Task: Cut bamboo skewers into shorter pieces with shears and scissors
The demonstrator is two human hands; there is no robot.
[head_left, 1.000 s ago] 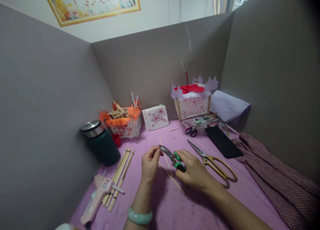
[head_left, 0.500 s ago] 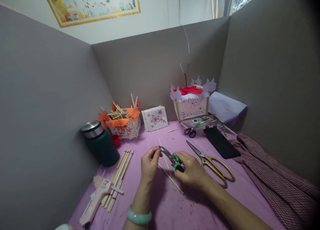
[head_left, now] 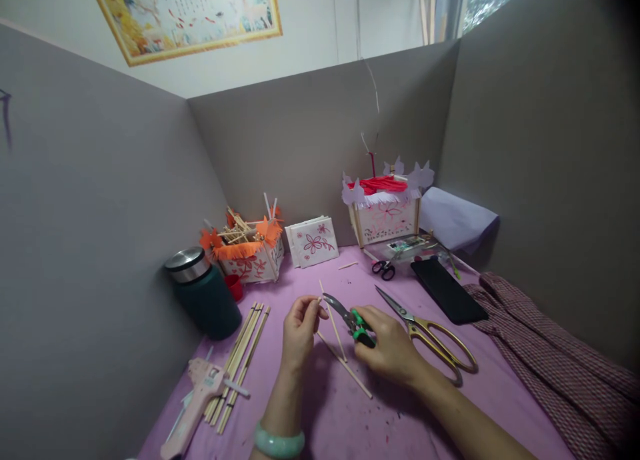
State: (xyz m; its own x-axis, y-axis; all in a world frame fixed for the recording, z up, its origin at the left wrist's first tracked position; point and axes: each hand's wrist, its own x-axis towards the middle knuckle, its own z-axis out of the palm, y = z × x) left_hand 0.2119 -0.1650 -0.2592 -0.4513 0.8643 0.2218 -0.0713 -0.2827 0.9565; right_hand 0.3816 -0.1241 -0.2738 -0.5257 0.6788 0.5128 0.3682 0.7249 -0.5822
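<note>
My left hand (head_left: pixel 300 330), wearing a pale green bangle, is closed in a pinch. A pale tip of what looks like a thin wooden stick (head_left: pixel 319 300) shows at its fingertips; the rest is hidden. My right hand (head_left: pixel 387 343) grips pruning shears (head_left: pixel 357 325) by their green and black handles. The curved grey blade points at the left fingertips. Beneath the hands, a thin stick (head_left: pixel 334 327) and another stick (head_left: pixel 355 375) lie on the purple cloth (head_left: pixel 345 427). Gold-handled scissors (head_left: pixel 425 330) rest just right of my right hand.
A pink glue gun (head_left: pixel 197 397) and bundled sticks (head_left: pixel 240 363) lie left, below a dark green flask (head_left: pixel 205 297). Behind stand an orange-trimmed box (head_left: pixel 250 263), drawn cards (head_left: pixel 315 243) and a lilac-trimmed box (head_left: pixel 387 223). A black phone (head_left: pixel 447 290) lies right. Grey panels (head_left: pixel 300 147) enclose the table.
The shears and my right hand have shifted slightly right, and the blade tip now sits a little away from my left fingertips. The whole view has dipped slightly.
</note>
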